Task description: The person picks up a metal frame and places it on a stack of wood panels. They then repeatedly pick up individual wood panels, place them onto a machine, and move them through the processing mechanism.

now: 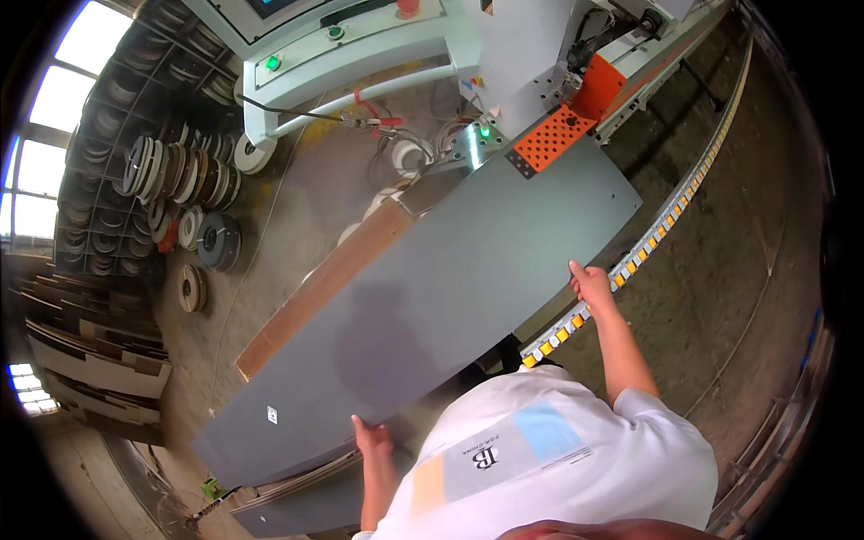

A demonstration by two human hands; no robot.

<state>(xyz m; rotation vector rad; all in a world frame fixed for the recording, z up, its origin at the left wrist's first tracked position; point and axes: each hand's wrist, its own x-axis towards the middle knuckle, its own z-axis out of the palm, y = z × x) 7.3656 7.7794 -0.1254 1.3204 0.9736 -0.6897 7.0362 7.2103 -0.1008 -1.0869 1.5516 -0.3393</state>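
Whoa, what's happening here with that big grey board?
A person in a white shirt is holding a long grey panel by its near edge. The left hand is toward the panel's left end, and the right hand is farther along, close to a row of yellow and white rollers. Toward its right end, the panel is up by an orange plate full of holes on a pale machine.

With my left hand [372, 438] and right hand [592, 286] I grip the near edge of a long grey panel [441, 292], whose far edge lies at an orange perforated guard [552, 138]. A yellow-and-white roller track [650, 241] curves past my right; edge-banding rolls [184, 171] stand to the left.
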